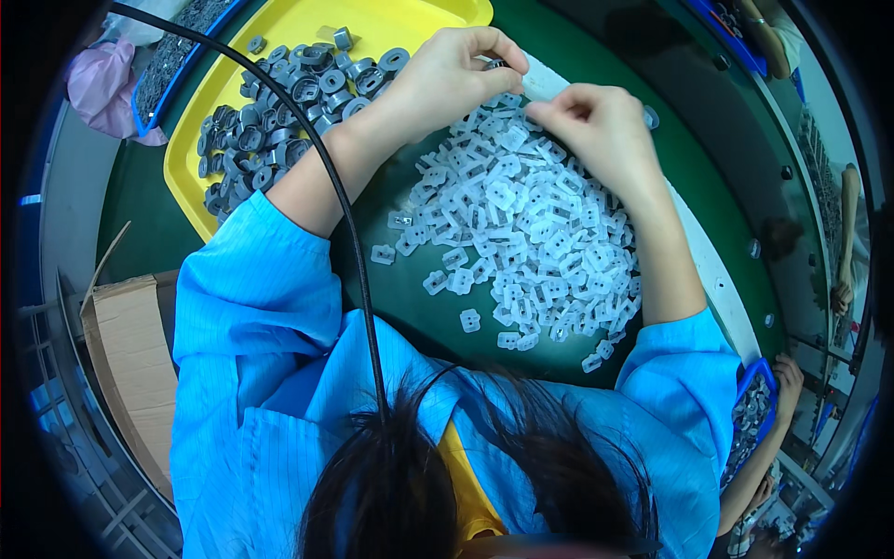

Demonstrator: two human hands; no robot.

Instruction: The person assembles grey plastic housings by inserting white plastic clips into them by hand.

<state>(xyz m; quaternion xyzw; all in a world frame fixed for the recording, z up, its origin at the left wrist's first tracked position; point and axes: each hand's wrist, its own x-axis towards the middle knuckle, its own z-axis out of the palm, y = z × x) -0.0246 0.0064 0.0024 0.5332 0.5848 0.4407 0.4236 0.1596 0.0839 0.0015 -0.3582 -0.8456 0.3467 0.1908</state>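
One cable, two hands, grip unclear.

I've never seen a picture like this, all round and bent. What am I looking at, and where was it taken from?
There is no robot here: a person in blue sleeves works bare-handed. The one picture comes from a wide fisheye camera worn on the head, looking down, so straight edges curve. On the green surface lies a heap of translucent pieces; to its left, a yellow tray holds grey parts. The left hand pinches a small dark part. The right hand is close by, fingers together; whether it holds anything is unclear.
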